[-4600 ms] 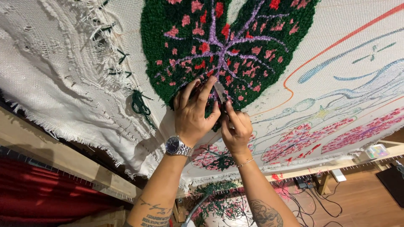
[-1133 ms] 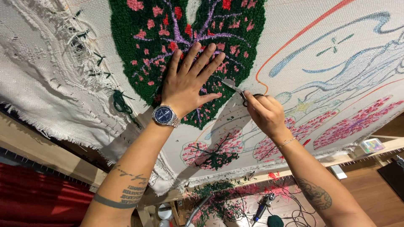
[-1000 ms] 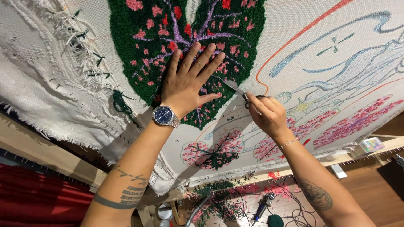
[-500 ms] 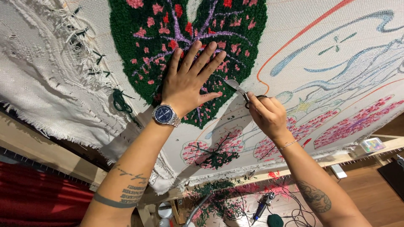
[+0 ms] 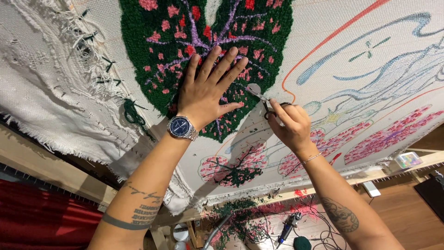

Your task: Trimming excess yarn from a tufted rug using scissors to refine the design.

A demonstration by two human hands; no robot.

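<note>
Scissors [image 5: 260,98] (right hand [image 5: 287,125]) tips up-left

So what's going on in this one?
A person is working on a tufted rug stretched on a wooden frame. The left hand lies flat, fingers spread, on the green leaf with pink spots and purple veins. The right hand holds small scissors, their tips at the leaf's right edge, beside the left thumb. Yarn scraps and a tool with cables lie on the floor below.
</note>
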